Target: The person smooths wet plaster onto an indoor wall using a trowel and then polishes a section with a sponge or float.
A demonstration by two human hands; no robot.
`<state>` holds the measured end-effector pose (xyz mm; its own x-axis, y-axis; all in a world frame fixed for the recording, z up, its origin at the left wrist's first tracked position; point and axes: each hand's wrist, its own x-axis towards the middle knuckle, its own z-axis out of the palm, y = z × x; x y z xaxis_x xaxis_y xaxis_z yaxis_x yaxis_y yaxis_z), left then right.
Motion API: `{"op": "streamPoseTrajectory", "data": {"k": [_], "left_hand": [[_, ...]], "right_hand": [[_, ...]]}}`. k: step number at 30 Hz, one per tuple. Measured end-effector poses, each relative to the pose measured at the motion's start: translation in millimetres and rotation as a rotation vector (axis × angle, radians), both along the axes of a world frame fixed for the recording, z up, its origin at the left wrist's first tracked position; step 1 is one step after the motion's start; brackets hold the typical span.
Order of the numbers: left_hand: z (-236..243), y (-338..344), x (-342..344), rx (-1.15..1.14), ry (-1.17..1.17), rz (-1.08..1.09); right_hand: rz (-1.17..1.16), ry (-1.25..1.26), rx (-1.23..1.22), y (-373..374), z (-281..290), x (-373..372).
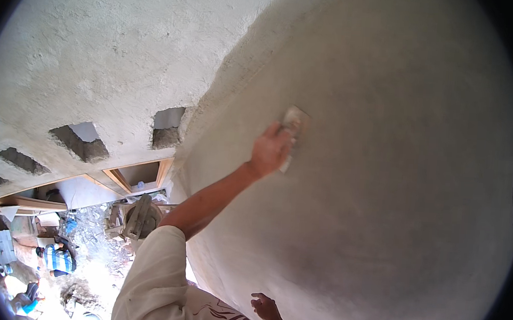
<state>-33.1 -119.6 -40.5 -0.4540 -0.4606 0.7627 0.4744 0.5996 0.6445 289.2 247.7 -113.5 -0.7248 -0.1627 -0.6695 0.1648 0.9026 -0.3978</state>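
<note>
My left hand is closed around a plastering trowel, its arm stretched up and forward across the picture. The trowel's pale, narrow blade lies against the smooth grey plastered wall; hand and tool are slightly smeared by motion. Low in the picture, near my light printed shirt, is my right hand, with a dark band at the wrist. Its fingers are loosely bent and apart, and no tool shows in it.
A rougher, paler plastered surface with several rectangular holes meets the wall at the left. Wooden frames stand below it. Far down at lower left are a dusty round machine or vessel, rubble, and a person in a blue-and-white striped top.
</note>
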Motion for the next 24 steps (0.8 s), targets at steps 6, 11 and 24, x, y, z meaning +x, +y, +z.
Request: {"op": "streamPoseTrajectory", "data": {"k": [6, 11, 24], "left_hand": [[46, -62, -56, 0.083, -0.181, 0.062], [14, -26, -29, 0.212, -0.268, 0.057], [-6, -30, -47, 0.166, -0.190, 0.147]], "right_hand": [[0.011, -0.013, -0.019, -2, -9, 3], [0.037, 0.088, -0.035, 2, 2, -6], [0.014, 0.087, -0.032, 0, -3, 12]]}}
